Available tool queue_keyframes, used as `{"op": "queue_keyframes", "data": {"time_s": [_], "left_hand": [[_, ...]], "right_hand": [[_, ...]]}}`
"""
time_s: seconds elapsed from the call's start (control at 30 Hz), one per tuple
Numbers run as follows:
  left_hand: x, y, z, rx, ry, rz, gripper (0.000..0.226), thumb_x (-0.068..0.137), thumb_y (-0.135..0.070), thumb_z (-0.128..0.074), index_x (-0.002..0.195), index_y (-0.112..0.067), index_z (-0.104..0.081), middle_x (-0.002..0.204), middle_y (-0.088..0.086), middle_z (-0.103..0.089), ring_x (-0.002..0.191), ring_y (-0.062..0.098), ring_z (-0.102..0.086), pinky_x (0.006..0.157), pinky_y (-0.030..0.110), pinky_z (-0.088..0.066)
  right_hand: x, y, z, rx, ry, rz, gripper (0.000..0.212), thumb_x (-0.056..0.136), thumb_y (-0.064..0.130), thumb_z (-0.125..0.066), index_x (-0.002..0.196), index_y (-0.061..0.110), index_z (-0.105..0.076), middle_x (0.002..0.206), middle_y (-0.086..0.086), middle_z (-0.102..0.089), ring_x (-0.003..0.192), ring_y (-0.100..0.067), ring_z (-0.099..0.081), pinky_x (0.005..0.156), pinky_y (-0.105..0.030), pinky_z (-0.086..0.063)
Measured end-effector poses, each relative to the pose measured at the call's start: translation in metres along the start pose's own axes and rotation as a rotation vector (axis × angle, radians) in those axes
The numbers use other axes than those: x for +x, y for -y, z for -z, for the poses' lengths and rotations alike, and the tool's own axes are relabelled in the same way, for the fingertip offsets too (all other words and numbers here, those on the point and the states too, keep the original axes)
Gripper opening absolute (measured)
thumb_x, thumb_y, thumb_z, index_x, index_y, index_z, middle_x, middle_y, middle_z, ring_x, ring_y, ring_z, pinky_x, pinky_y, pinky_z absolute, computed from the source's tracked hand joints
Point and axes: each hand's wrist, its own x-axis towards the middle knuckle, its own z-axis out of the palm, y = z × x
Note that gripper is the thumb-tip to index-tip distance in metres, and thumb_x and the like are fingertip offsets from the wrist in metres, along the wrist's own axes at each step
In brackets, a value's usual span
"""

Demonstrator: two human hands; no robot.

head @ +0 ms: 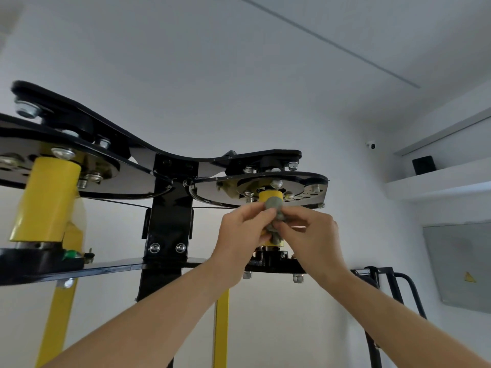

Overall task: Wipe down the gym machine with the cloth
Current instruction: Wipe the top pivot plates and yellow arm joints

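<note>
I look up at the top of a black and yellow gym machine (170,208). A small bunched grey cloth (275,208) sits against the right yellow pivot cylinder (268,195), just under a black cam plate (265,187). My left hand (241,235) and my right hand (312,235) are both raised to the cylinder and pinch the cloth between their fingertips from either side. Most of the cylinder is hidden behind my hands and the cloth.
A second, larger yellow cylinder (45,200) stands at the left under another black plate. Yellow uprights (221,328) run down below. A black rack (393,285) and a grey wall panel (462,264) are at the right, below a white shelf (435,181).
</note>
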Motion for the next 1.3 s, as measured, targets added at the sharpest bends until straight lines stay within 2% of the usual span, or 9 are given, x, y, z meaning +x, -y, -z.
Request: {"op": "queue_keyframes", "data": {"time_s": [0.17, 0.33, 0.47, 0.6, 0.67, 0.77, 0.87, 1.1, 1.3], "left_hand": [[0.005, -0.007, 0.002, -0.023, -0.053, -0.097, 0.022, 0.088, -0.002, -0.073, 0.107, -0.013, -0.075, 0.107, 0.01, -0.074, 0.095, 0.021, -0.075, 0.074, 0.029, -0.061], [0.02, -0.021, 0.006, -0.142, -0.244, -0.048, 0.021, 0.086, -0.004, -0.075, 0.106, -0.008, -0.069, 0.106, 0.011, -0.074, 0.087, 0.021, -0.077, 0.071, 0.033, -0.063], [0.028, -0.026, 0.002, 0.216, -0.351, -0.403, 0.021, 0.084, -0.014, -0.082, 0.1, -0.018, -0.069, 0.093, -0.004, -0.073, 0.082, 0.01, -0.073, 0.069, 0.034, -0.063], [0.041, -0.035, -0.002, 0.574, -0.33, -0.777, 0.023, 0.085, -0.019, -0.081, 0.106, -0.022, -0.073, 0.102, -0.008, -0.066, 0.091, 0.008, -0.066, 0.08, 0.029, -0.058], [0.055, -0.042, -0.003, 0.716, -0.233, -0.838, 0.026, 0.085, -0.018, -0.08, 0.111, -0.022, -0.074, 0.106, -0.009, -0.065, 0.098, 0.009, -0.063, 0.088, 0.03, -0.054], [0.075, -0.055, -0.004, 0.915, 0.042, -0.827, 0.029, 0.088, -0.019, -0.077, 0.116, -0.026, -0.075, 0.111, -0.014, -0.067, 0.109, 0.012, -0.059, 0.098, 0.028, -0.046], [0.087, -0.066, 0.0, 1.076, 0.253, -0.82, 0.033, 0.09, -0.019, -0.075, 0.122, -0.026, -0.073, 0.116, -0.01, -0.07, 0.107, 0.002, -0.053, 0.095, 0.023, -0.038], [0.085, -0.071, 0.024, 1.17, 0.249, -0.748, 0.028, 0.096, -0.026, -0.067, 0.123, -0.03, -0.071, 0.113, -0.006, -0.067, 0.108, 0.015, -0.058, 0.095, 0.041, -0.047], [0.085, -0.085, 0.073, 1.204, 0.21, -0.506, 0.022, 0.097, -0.031, -0.065, 0.114, -0.042, -0.072, 0.106, -0.016, -0.065, 0.105, 0.006, -0.059, 0.095, 0.036, -0.047]], "right_hand": [[0.012, 0.006, 0.009, 0.017, 0.157, 0.078, 0.03, 0.086, 0.011, -0.076, 0.107, 0.032, -0.077, 0.094, 0.015, -0.076, 0.09, -0.006, -0.071, 0.082, -0.033, -0.061], [0.045, 0.007, 0.033, -0.441, -0.19, 0.368, 0.03, 0.084, 0.011, -0.075, 0.112, 0.019, -0.074, 0.109, 0.006, -0.07, 0.101, -0.015, -0.06, 0.087, -0.027, -0.047], [0.078, 0.008, 0.048, -0.557, -0.093, 0.218, 0.035, 0.087, 0.025, -0.074, 0.122, 0.025, -0.069, 0.117, 0.008, -0.067, 0.112, -0.016, -0.055, 0.093, -0.03, -0.039], [0.082, -0.004, 0.049, -0.479, -0.046, 0.146, 0.015, 0.089, 0.025, -0.072, 0.103, 0.028, -0.076, 0.094, 0.011, -0.072, 0.092, -0.015, -0.064, 0.085, -0.035, -0.049], [0.081, -0.009, 0.047, -0.453, -0.081, 0.162, 0.014, 0.088, 0.023, -0.072, 0.101, 0.029, -0.076, 0.091, 0.01, -0.072, 0.089, -0.014, -0.064, 0.087, -0.039, -0.05], [0.081, -0.013, 0.045, -0.413, -0.112, 0.167, 0.013, 0.087, 0.025, -0.074, 0.098, 0.03, -0.077, 0.09, 0.011, -0.072, 0.087, -0.012, -0.065, 0.085, -0.041, -0.052], [0.08, -0.016, 0.043, -0.371, -0.135, 0.181, 0.011, 0.087, 0.027, -0.075, 0.096, 0.032, -0.077, 0.088, 0.013, -0.071, 0.086, -0.009, -0.065, 0.083, -0.04, -0.053], [0.071, -0.019, 0.014, -0.408, -0.292, 0.16, 0.031, 0.082, 0.049, -0.073, 0.101, 0.025, -0.07, 0.092, 0.009, -0.061, 0.094, -0.015, -0.053, 0.078, -0.03, -0.041], [0.069, -0.022, 0.01, -0.459, -0.268, 0.236, 0.044, 0.081, 0.05, -0.077, 0.115, 0.026, -0.067, 0.105, 0.006, -0.058, 0.1, -0.018, -0.05, 0.088, -0.035, -0.041]]}}
